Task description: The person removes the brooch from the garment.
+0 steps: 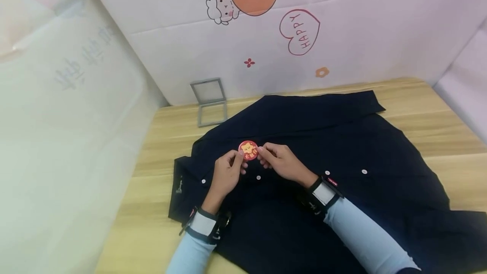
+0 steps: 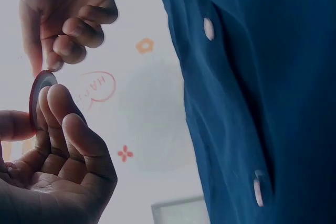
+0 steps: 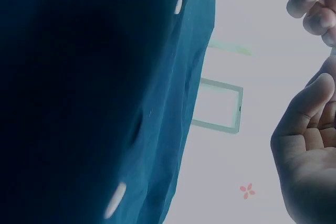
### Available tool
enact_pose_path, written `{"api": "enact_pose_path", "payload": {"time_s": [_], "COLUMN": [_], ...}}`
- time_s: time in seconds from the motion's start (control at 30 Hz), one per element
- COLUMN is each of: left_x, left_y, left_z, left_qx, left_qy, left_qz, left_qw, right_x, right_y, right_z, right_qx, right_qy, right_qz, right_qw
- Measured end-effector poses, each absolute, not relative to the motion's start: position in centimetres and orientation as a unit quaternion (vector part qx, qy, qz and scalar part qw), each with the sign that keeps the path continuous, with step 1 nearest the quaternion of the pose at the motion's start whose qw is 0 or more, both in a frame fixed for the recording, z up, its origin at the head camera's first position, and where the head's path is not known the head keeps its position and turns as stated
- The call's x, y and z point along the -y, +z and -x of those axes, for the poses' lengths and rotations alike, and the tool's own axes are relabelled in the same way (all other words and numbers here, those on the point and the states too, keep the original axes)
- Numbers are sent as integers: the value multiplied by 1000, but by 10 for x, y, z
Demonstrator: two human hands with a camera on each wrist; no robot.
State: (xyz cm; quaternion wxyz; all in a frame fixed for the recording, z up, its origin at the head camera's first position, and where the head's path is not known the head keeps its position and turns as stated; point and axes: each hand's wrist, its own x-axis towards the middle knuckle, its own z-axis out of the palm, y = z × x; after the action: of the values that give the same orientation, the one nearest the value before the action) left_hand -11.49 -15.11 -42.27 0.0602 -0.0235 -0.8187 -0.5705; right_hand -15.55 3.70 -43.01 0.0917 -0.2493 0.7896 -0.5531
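A round red button badge with a yellow star on its face is held up over a dark navy shirt. My left hand pinches its left edge between thumb and fingers. At the right edge, my right hand grips it with thumb and fingertips. Seen edge-on in the left wrist view, the badge sits apart from the cloth. In the right wrist view the right hand is partly cut off and the badge is out of sight. The shirt lies spread with its collar to the left and several white buttons showing.
A grey hinged double frame stands opened at the table's back left, beside the shirt. Pale wood tabletop shows around the garment. A printed white cloth hangs along the back, and another pale sheet closes off the left side.
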Motion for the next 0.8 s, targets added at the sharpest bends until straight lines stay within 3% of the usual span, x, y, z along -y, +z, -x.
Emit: {"api": "enact_pose_path", "payload": {"time_s": [0.47,0.8], "left_x": [187,202], "left_y": [-407,-408], "left_z": [183,223], "left_qx": [820,819], "left_qy": [-570,-568], "left_qz": [-49,-79], "left_qw": [12,12], "right_x": [-19,-3], "right_y": [-426,-422], "right_z": [178,191], "right_qx": [-787,-773], "right_qy": [-567,-584], "right_qz": [219,223], "right_qw": [102,105]}}
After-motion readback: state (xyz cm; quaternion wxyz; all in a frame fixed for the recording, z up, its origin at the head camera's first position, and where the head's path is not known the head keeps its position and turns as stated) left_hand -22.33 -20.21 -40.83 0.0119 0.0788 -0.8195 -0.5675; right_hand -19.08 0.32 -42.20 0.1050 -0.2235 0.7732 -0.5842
